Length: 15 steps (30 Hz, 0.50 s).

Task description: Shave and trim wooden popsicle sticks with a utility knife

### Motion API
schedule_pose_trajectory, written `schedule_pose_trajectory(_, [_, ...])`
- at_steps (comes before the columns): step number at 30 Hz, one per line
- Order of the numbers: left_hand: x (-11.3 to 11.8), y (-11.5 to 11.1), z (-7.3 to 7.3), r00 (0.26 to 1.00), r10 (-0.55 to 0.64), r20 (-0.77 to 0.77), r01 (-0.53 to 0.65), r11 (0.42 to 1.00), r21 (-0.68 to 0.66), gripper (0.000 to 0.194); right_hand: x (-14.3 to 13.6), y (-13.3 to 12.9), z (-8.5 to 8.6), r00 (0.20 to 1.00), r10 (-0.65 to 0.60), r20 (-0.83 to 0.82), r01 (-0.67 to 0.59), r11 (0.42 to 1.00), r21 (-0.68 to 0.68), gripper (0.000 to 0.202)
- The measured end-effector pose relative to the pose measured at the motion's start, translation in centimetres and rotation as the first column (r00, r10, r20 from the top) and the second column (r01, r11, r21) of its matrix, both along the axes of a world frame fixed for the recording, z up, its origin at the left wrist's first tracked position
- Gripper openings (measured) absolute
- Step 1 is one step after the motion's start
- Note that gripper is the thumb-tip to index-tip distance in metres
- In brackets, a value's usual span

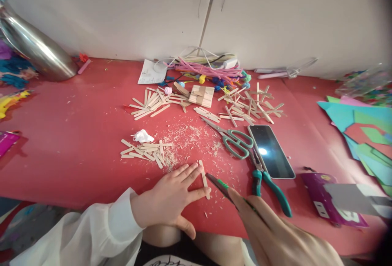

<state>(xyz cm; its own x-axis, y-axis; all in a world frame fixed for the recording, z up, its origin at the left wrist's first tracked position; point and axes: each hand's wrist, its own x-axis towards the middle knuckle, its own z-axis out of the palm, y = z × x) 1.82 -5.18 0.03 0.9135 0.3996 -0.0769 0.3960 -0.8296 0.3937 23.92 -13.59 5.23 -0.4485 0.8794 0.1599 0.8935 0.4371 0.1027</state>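
On the red tabletop (76, 135), at the near edge and right of centre, lies a single wooden craft stick (204, 179), its length running from far to near. The left hand (171, 194) is spread palm down with the fingers fanned, pinning the stick: the index finger crosses its near end and another fingertip meets it by the far end. The right hand (266, 221) is closed around what looks like a craft knife (218, 182), though the fingers hide most of it; its tip points at the stick's right side, and whether they touch I cannot tell.

For clean blade work, both ends should stay pressed flat, the index finger drawn clear of the edge's path, and the strokes kept light, shallow and directed away from the left hand. Brushing aside the wood shavings (186, 135) just beyond would help the stick sit level.

To the left lies a small pile of craft sticks (143, 151) beside a crumpled white wad (143, 136). To the right are scissors (237, 143), pliers (275, 190) and a smartphone (274, 153); farther off, a bundled stick stack (200, 95).
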Motion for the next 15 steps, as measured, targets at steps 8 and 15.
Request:
schedule_pose_trajectory(8, [0.10,-0.05,0.11,1.000,0.001,-0.003,-0.001,1.000,-0.014,0.085,0.02,0.06,-0.12,0.997,-0.048,-0.054,0.045,0.998,-0.053,0.058])
schedule_pose_trajectory(15, [0.05,-0.05,0.05,1.000,0.000,0.002,0.000,1.000,-0.001,0.084,-0.07,-0.05,0.02,0.997,-0.044,-0.061,0.040,0.998,-0.056,0.056])
